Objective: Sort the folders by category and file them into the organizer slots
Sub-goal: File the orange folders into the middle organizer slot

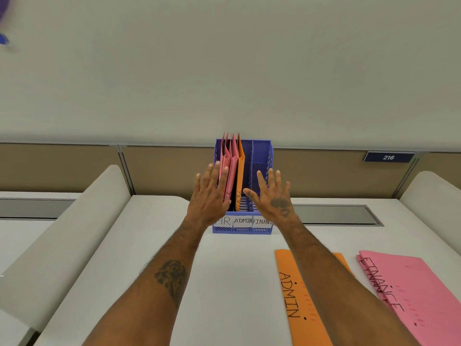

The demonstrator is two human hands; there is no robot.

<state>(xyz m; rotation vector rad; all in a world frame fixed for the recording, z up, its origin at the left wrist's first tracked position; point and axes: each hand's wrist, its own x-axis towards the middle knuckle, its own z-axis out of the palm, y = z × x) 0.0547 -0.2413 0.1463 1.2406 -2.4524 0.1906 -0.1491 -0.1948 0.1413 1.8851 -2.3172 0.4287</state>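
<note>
A blue three-slot organizer (262, 151) stands at the back of the desk, labelled HR, ADMIN and FINANCE. Pink folders (230, 168) stand upright in its left slot and one orange folder (240, 171) stands in the middle slot; the right slot looks empty. My left hand (209, 196) is flat with fingers spread, against the pink folders' left side. My right hand (273, 196) hovers open over the right slot, its thumb near the orange folder. An orange ADMIN folder (299, 295) lies flat under my right forearm. Pink FINANCE folders (409, 290) are stacked at the right.
A tan partition (74, 166) with a "216" plate (388, 157) runs behind the desk. Grey cable-tray recesses (336, 214) sit either side of the organizer. White curved dividers (74, 221) flank the desk surface. A blurred purple object (3, 21) shows at top left.
</note>
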